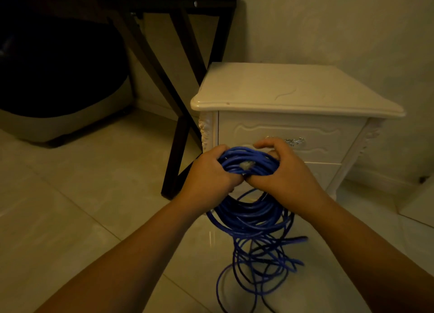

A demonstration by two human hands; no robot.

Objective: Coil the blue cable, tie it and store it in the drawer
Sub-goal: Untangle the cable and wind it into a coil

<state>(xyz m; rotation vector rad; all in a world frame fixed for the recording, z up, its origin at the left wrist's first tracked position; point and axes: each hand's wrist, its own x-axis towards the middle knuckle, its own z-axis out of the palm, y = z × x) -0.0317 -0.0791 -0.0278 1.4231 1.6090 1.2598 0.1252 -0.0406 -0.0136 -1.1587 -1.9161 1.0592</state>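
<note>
A long blue cable hangs in a thick bundle of loops in front of me. My left hand grips the top of the bundle from the left. My right hand grips it from the right, fingers curled over the strands. A pale plug shows between the hands. Loose loops trail down onto the tiled floor. Behind the hands stands a white nightstand; its top drawer, with a metal handle, is closed.
A dark folding table with crossed legs stands left of the nightstand. A dark and grey bulky object sits under it at the left. The wall runs behind. Glossy floor tiles spread around.
</note>
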